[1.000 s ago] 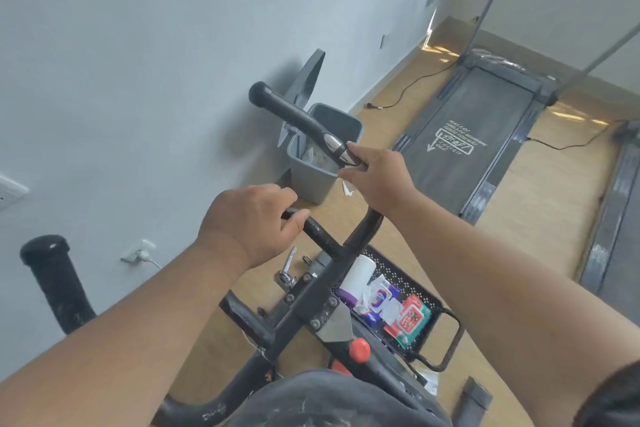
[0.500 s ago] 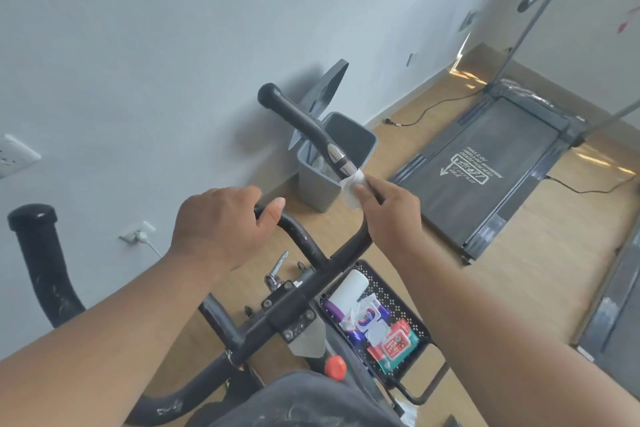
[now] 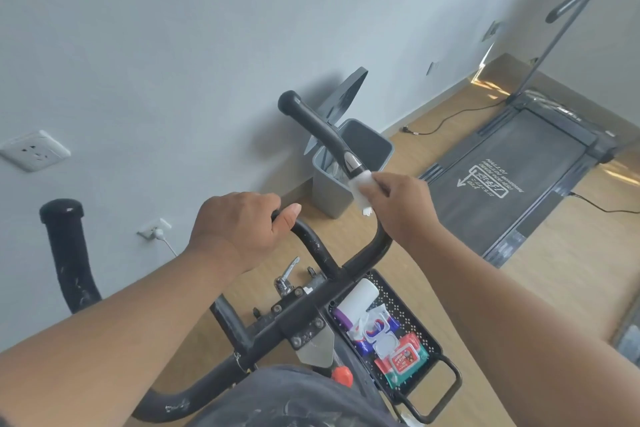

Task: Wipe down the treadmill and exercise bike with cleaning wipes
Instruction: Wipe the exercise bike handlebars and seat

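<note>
the exercise bike [image 3: 311, 319] is mid-wipe, judging by the wipe on its right handlebar [image 3: 325, 135]; whether the treadmill [image 3: 502, 191], well apart across the floor, is already cleaned cannot be told. the right hand [image 3: 405, 208] pinches a white cleaning wipe [image 3: 360, 192] wrapped round the bar just below the metal band, so the wipe sits between its fingers and the bar. the left hand [image 3: 239, 229] grips the inner bar, fingers curled round it. spare wipe packs [image 3: 398, 359] lie in the black basket [image 3: 433, 343] below

Single head-worn wide-angle view; tilted, looking forward and down, close over exercise bike handlebar [image 3: 332, 156], treadmill [image 3: 512, 184] farther right.
</note>
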